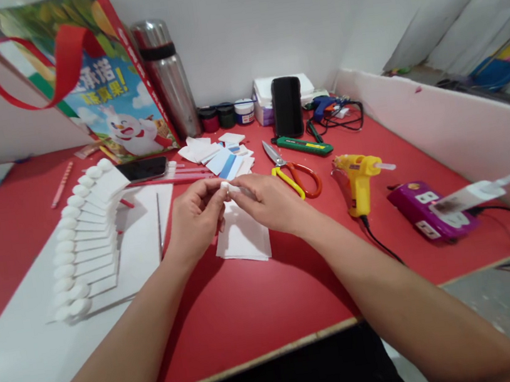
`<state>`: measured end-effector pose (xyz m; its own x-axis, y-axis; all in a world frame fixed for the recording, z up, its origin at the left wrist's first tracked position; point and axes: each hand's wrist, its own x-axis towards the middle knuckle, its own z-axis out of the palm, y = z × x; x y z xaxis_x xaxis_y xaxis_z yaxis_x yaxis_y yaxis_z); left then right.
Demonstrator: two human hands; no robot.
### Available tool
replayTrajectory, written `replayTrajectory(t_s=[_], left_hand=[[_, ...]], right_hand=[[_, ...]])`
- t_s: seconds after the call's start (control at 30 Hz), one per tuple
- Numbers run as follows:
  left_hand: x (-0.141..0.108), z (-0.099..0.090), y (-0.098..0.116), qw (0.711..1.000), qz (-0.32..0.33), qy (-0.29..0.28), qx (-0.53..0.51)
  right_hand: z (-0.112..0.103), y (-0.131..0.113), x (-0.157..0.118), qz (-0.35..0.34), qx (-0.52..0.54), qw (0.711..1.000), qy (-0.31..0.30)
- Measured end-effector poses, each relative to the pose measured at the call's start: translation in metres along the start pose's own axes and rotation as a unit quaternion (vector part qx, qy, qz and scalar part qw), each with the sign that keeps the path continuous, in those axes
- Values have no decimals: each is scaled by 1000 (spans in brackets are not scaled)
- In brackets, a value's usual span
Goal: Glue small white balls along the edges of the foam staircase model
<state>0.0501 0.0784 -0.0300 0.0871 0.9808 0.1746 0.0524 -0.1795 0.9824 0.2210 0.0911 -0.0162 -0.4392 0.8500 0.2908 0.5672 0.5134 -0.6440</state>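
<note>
My left hand and my right hand meet at the middle of the table, fingertips pinched together. Between them is a small white piece, mostly covered by the fingers; its kind I cannot make out. Both hands hold it, above a small stack of white paper cards. To the left, a curved fan of white cards with round padded ends lies on a large white sheet. Scissors with one yellow and one orange handle lie just beyond my right hand.
A yellow glue gun and a purple power strip with cords sit at right. Behind are a green cutter, an upright phone, card scraps, paint jars, a steel flask and a printed bag.
</note>
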Motion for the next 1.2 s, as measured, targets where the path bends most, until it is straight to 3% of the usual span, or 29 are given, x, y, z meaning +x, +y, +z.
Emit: replayTrajectory(t_s=[0.23,0.33,0.43,0.63,0.8,1.0,1.1,1.2], left_hand=[[1,4,0,998,-23,6,-60],[2,6,0,994,-28,6,-103],[2,6,2,997,-23,9,-76],[-4,4,5,997,46,32,55],[-5,3,3,991,94,29,86],[-7,3,-4,968,195,33,157],[-7,4,-3,975,187,5,124],[-4,1,0,990,127,-25,61]], right_hand=[[1,1,2,9,-19,1000,-2],[2,2,3,29,15,999,-4],[4,1,3,38,50,998,1],[3,-7,-1,-6,-6,1000,23],[0,-6,-2,-14,-6,1000,0],[-2,-3,-1,-10,1,1000,5],[-5,0,-2,-7,8,1000,-3],[-9,3,-3,-22,2,1000,-18]])
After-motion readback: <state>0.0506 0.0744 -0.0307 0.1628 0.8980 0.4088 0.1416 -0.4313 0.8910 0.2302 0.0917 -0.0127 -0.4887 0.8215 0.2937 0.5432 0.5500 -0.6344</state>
